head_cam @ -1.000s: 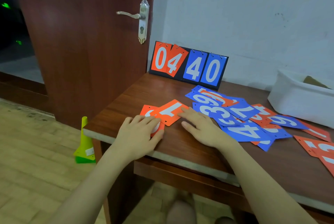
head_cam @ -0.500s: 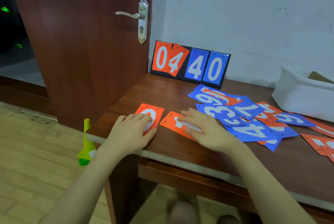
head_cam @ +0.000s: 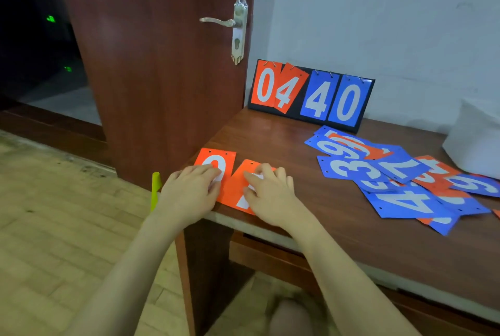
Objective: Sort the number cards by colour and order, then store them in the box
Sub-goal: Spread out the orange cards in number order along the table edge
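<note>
Your left hand (head_cam: 189, 194) lies flat, fingers relaxed, on the orange 0 card (head_cam: 216, 162) at the near left corner of the table (head_cam: 351, 241). Your right hand (head_cam: 270, 194) presses with slightly bent fingers, gripping nothing, on a second orange card (head_cam: 235, 189) just beside it (its digit is mostly covered). The unsorted pile of blue and orange cards (head_cam: 392, 176) lies spread to the right, well apart from both hands. The white box (head_cam: 476, 143) sits at the far right edge, touching the pile's edge; its inside is out of view. A scoreboard stand (head_cam: 311, 94) against the wall shows 04 and 40.
</note>
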`<state>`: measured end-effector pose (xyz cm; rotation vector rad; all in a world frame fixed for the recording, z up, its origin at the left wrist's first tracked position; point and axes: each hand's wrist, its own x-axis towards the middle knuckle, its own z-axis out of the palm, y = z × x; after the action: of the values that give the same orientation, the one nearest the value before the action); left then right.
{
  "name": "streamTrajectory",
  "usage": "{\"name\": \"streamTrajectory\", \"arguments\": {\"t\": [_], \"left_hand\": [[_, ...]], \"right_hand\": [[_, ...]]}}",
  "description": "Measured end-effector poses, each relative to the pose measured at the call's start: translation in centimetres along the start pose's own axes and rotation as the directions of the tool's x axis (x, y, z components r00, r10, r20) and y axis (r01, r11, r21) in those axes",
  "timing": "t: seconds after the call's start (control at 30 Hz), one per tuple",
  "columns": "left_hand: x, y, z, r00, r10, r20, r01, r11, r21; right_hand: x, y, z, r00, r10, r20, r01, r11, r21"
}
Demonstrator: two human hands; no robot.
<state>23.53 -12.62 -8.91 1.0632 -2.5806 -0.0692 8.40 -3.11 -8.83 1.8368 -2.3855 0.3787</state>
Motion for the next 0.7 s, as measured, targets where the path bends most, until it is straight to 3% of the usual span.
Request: {"name": "streamTrajectory", "arguments": {"t": [0.23,0.4,0.5,0.6,0.7], "left_hand": [[0.0,-0.2,-0.4,0.999,0.051,-0.010,-0.051,0.998,-0.038],[0.4,4.5,-0.7,0.979,0.148,-0.139,-0.157,0.986,-0.057],[1.3,9.2,-0.4,0.946,0.273,-0.177,-0.289,0.955,-0.071],[2.5,14.2,0.3,0.908,0.381,-0.173,-0.402,0.909,-0.106],[4.2,18.7,1.9,0.892,0.447,-0.074,-0.452,0.886,-0.102]], "right_hand": [[-0.6,3.5,-1.6,0.993,-0.060,0.101,0.057,0.998,0.037],[-2.7,5.4,-3.6,0.995,0.003,-0.097,0.010,0.990,0.138],[-5.1,10.3,-5.7,0.968,0.205,-0.146,-0.191,0.976,0.103],[-7.5,15.8,-7.5,0.866,0.481,-0.139,-0.460,0.873,0.161],[-9.5,19.7,-7.5,0.786,0.616,-0.046,-0.618,0.786,-0.023]]}}
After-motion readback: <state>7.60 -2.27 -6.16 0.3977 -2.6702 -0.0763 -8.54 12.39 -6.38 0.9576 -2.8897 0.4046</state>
